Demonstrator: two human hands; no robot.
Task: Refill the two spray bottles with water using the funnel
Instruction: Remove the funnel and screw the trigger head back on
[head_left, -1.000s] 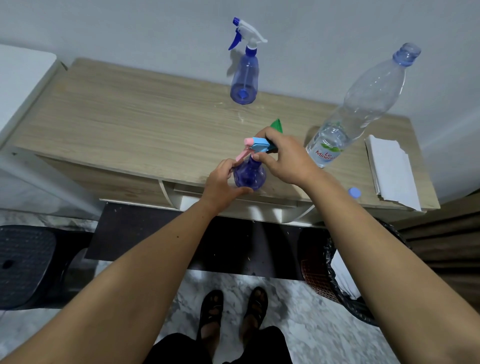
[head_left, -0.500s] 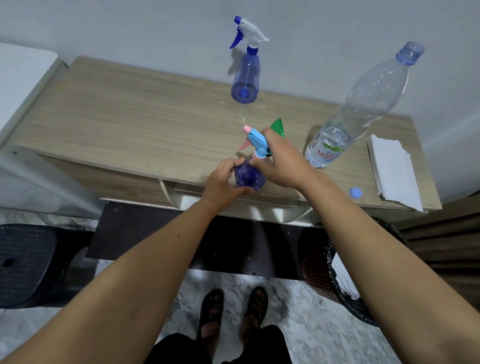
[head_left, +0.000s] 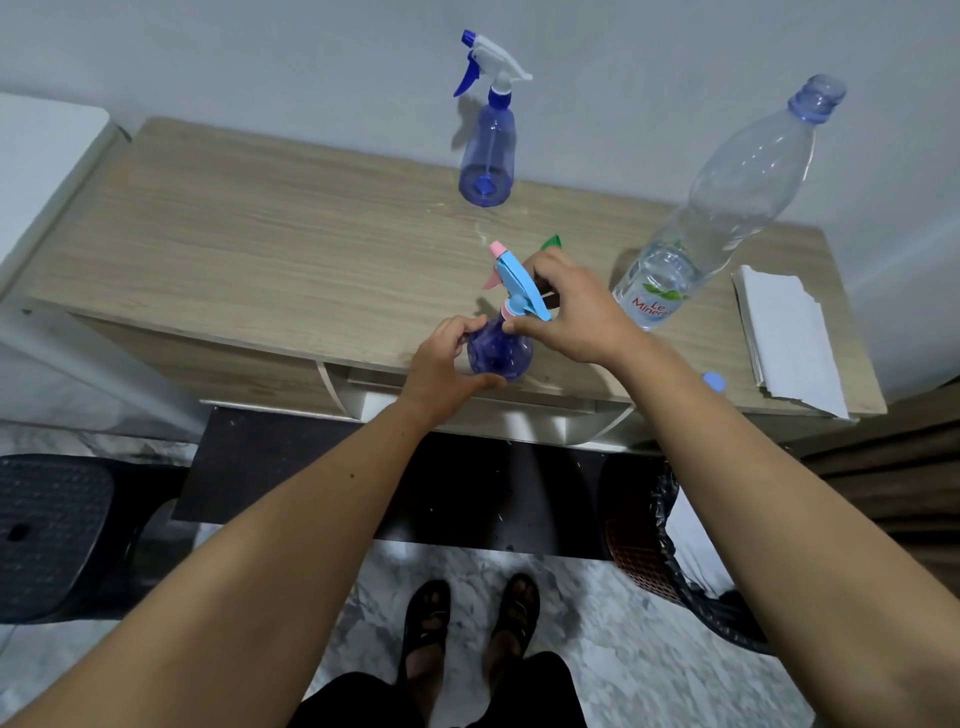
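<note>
We see the left hand (head_left: 441, 364) curled round the small blue spray bottle (head_left: 500, 353) at the table's (head_left: 260, 260) front edge | right hand (head_left: 571, 312) pinching its pink collar under the light-blue trigger head (head_left: 519, 285) | green funnel (head_left: 551, 242) just behind | second spray bottle (head_left: 487, 156) at back | uncapped water bottle (head_left: 727, 197) right | blue cap (head_left: 714, 382) and paper (head_left: 784, 332) at the right end.

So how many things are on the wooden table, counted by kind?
Blue plastic spray bottles: 2 (white-trigger one, pink-and-blue-trigger one)
Clear plastic water bottle: 1
Green plastic funnel: 1
Small blue bottle cap: 1
White folded paper stack: 1
Total: 6
</note>
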